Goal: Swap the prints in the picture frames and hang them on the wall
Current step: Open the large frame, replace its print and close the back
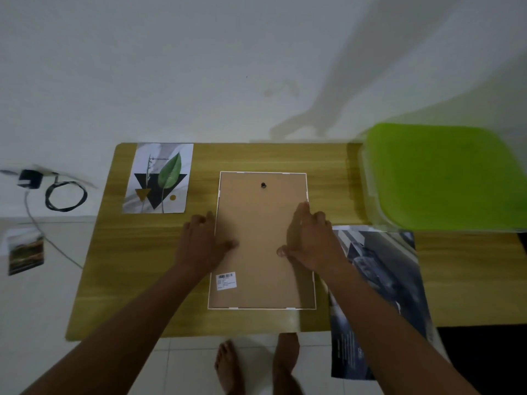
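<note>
The picture frame (258, 220) is lying face down on the table (285, 156); the left hand (199, 245) is gripping its left edge, the right hand (310, 242) is pressing flat-fingered on its backing

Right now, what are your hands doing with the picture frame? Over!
Left hand and right hand on side edges of frame, thumbs on its back. Frame face down on table. Leaf print apart, dark print close on the right.

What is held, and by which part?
The frame, face down: left hand at its left edge, right hand at its right edge. Whether they grip cannot be told.
</note>
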